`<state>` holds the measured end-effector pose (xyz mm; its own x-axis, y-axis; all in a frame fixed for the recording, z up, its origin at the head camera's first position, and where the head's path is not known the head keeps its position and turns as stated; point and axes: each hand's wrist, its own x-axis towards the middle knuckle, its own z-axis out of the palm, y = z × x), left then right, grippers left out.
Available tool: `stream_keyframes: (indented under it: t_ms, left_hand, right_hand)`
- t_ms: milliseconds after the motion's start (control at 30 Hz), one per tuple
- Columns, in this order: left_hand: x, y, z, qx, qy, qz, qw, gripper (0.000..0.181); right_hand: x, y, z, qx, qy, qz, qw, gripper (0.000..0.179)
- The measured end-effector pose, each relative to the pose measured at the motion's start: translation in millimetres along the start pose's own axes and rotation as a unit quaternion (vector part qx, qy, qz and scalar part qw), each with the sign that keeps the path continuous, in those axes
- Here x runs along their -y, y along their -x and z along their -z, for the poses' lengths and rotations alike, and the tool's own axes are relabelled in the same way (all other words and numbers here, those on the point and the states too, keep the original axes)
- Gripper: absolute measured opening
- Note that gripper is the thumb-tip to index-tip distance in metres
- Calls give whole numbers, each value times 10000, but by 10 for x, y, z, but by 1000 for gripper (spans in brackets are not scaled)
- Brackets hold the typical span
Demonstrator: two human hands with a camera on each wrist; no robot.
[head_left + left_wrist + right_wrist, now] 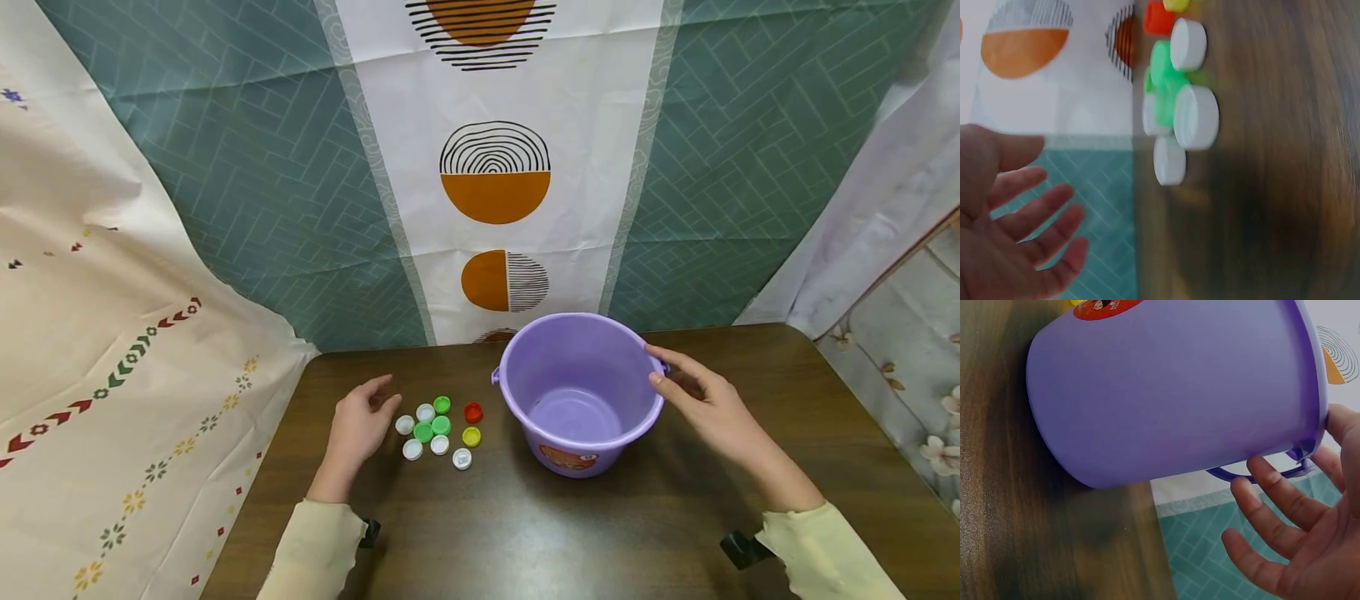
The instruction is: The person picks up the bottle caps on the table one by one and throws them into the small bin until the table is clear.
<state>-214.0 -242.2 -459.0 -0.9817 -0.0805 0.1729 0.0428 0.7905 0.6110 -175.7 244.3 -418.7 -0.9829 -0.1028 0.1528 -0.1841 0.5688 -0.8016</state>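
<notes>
One bucket point(577, 379) separates right hand point(701, 400) from caps point(441, 425), cloth point(495, 100) behind.

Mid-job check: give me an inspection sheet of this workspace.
Surface: brown wood-grain table, glare toward the front.
Job's things: purple bucket, upright, nothing visible inside; to its left, five white caps, three green caps, one red cap, one yellow cap.
Clutter: nothing seen.
Hands: left hand relaxed beside the caps, holding nothing; right hand touches the bucket's edge, whether gripping cannot be told.
Cables: nothing seen.
Surroundings: patterned cloth behind, cream cloth left.
</notes>
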Motion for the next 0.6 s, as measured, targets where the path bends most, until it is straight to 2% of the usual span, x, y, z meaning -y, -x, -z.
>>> stream_keyframes:
  t_ms: [133, 233, 400, 600]
  left_hand:
    - [174, -17, -40, 842, -204, 64, 9962, 55]
    - [271, -8, -85, 1196, -357, 36, 9922, 61]
    - [358, -1, -151, 1369, -458, -56, 9895, 66]
    - [409, -7, -226, 1433, -511, -20, 9884, 61]
  right_hand:
    - [-6, 6, -15, -17, -55, 17, 10000, 44]
    - [-4, 12, -30, -36, -74, 22, 10000, 44]
    - [2, 26, -45, -60, -86, -8, 9999, 44]
    - [10, 32, -55, -97, -89, 0, 9999, 43]
